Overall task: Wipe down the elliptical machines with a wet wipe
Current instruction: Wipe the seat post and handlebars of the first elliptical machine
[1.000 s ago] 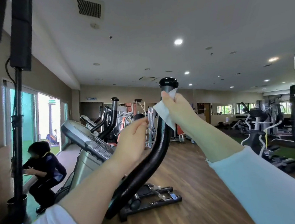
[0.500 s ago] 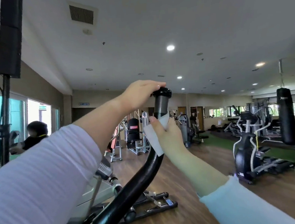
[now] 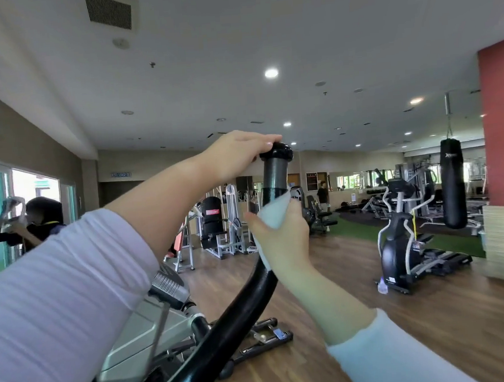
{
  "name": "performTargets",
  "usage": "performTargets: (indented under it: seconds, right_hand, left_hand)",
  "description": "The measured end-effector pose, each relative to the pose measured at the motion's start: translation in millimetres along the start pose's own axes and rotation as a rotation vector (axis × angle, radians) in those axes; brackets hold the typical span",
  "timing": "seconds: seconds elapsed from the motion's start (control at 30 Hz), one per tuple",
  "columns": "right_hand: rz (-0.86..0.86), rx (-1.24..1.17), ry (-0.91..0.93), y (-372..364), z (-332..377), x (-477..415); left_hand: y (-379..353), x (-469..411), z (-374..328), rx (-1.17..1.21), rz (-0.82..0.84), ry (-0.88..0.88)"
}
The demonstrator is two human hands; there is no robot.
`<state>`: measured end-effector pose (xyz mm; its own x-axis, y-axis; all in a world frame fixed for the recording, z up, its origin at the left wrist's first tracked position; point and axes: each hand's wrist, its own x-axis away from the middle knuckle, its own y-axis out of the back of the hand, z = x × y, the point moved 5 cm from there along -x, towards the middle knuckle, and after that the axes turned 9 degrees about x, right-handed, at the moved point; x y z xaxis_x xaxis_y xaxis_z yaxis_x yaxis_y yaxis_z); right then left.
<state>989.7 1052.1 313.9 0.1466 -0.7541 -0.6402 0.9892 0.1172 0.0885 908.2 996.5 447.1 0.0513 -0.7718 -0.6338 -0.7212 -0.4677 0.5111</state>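
- so the right hand has the wet wipe wrapped round the elliptical's black handlebar, fingers clamped on both, just below the grey grip
- the left hand grips the top cap
- risk imo: that bar probably pivots, so a slack left hand lets it swing and the wipe bunches or skips spots
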Motion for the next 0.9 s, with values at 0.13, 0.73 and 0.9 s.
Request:
performTargets:
  seconds: [0.13, 0.73, 0.9]
  right_hand:
    - [0.097, 0.071, -0.070, 0.0, -7.3, 4.7]
    - [-0.003, 0.023, -0.237, -11.0, -27.6, 29.7]
    - [0.073, -0.024, -0.435, -22.4, -50.0, 46.1]
  left_hand:
    - [0.3, 1.7, 2.3, -0.043, 0.015, -0.004]
    - [-6.6, 10.2, 2.8, -0.043, -0.017, -0.057]
    - [-8.5, 13.6, 2.2, -0.031, -0.024, -0.052]
